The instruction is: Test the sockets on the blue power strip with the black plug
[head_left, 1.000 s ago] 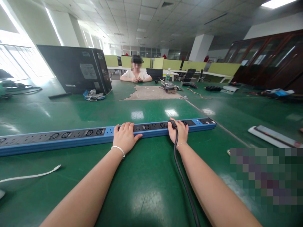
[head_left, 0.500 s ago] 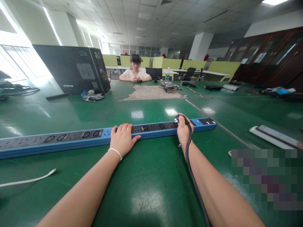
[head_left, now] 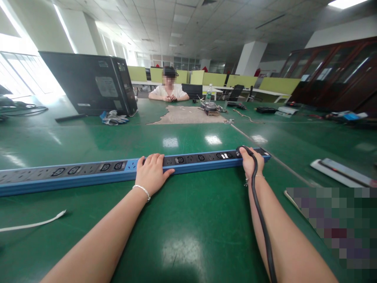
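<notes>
A long blue power strip [head_left: 188, 169] with a row of black sockets lies across the green table. My left hand [head_left: 151, 173] rests over its middle, fingers on top and thumb stretched along the front edge; whether it grips the strip is partly hidden. Near the strip's right end, my right hand [head_left: 250, 159] is closed on a black plug [head_left: 243, 150], held down against the sockets. The plug's pins are hidden. Its black cable [head_left: 263, 220] runs back over my right forearm.
A black computer case [head_left: 88, 84] and gloves [head_left: 114, 118] stand back left. A white cable [head_left: 38, 226] lies front left. Across the table [head_left: 191, 137] sits a person [head_left: 169, 92]. A bottle [head_left: 209, 92] and tools are at the back; a white bar-shaped object [head_left: 338, 173] lies right.
My right hand has moved right along the strip with the plug, from above the sockets onto ones nearer the right end. The plug's pins are now out of sight. My left hand has hardly moved.
</notes>
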### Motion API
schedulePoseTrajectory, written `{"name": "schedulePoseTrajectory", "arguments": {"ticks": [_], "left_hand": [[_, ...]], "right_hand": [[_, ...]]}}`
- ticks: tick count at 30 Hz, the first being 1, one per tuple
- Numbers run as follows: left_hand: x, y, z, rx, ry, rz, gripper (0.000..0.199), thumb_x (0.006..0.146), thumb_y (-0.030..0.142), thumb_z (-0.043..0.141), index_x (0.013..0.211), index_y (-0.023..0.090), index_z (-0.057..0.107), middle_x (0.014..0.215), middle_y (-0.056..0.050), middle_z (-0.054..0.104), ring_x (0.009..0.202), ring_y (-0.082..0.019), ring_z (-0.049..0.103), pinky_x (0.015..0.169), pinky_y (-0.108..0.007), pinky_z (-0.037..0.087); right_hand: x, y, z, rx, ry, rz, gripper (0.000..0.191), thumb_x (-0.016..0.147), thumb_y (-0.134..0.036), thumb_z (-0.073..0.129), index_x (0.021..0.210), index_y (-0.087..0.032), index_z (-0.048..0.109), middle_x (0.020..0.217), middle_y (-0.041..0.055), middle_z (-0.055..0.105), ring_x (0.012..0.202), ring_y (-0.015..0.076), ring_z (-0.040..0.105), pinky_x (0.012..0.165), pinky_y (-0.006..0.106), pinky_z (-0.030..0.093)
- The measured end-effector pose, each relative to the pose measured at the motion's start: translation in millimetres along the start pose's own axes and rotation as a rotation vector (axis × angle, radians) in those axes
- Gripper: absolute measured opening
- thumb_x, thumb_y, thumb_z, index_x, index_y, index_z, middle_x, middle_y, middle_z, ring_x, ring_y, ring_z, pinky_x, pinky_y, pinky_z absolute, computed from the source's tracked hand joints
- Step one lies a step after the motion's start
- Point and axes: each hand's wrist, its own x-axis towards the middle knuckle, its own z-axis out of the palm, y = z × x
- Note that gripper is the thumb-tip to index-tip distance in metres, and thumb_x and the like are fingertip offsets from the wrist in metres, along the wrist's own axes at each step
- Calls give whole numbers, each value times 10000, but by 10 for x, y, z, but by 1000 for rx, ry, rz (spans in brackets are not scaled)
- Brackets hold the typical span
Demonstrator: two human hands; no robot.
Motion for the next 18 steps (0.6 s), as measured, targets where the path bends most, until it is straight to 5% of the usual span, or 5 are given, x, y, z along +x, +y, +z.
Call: {"name": "schedulePoseTrajectory", "arguments": {"ticks": [18], "left_hand": [[-1,-4,1,-2,3,2,556,810,562,416,1208,178,473,1236,-129,552,1164,-273,458,1016,-480,246]], "right_hand": [[44,9,-54,-19,-56,95,390,652,-498,599,780,-145,706,803,82,702,833,253,618,835,390,442]]}}
